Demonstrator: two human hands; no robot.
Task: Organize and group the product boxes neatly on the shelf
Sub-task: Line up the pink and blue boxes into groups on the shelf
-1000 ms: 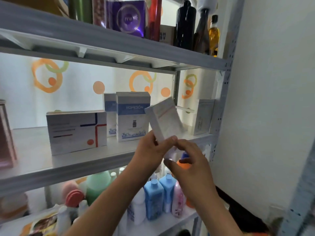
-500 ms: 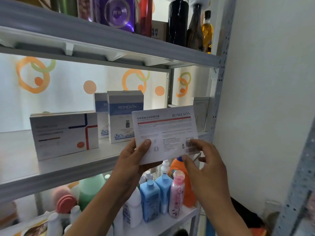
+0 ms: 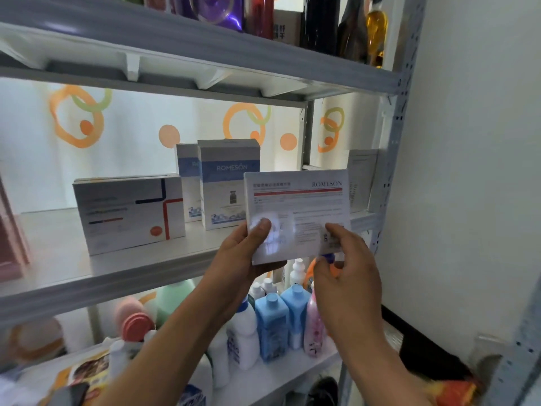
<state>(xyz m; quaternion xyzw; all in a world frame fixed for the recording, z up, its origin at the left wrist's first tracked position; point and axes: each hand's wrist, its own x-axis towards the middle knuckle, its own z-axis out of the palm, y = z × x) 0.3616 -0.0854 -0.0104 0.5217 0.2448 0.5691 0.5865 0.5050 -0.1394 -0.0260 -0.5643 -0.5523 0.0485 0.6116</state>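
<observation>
- Both hands hold one white box point(image 3: 297, 212) in front of the shelf point(image 3: 123, 271), printed face toward the camera: the left hand point(image 3: 248, 256) clamps its lower left corner, thumb on the face, and the right hand point(image 3: 344, 268) pinches its lower right edge.
- The box is not yet on the shelf.
- Already standing there: a wide box point(image 3: 128, 213) to the left, two blue-banded boxes point(image 3: 228, 183) behind the held box, and a narrow box point(image 3: 361, 180) by the upright post point(image 3: 389, 171).
- My guess: grouping is partly done, with this box and the narrow one left.
- Bare board lies behind the held box; the shelf above sits well clear.
</observation>
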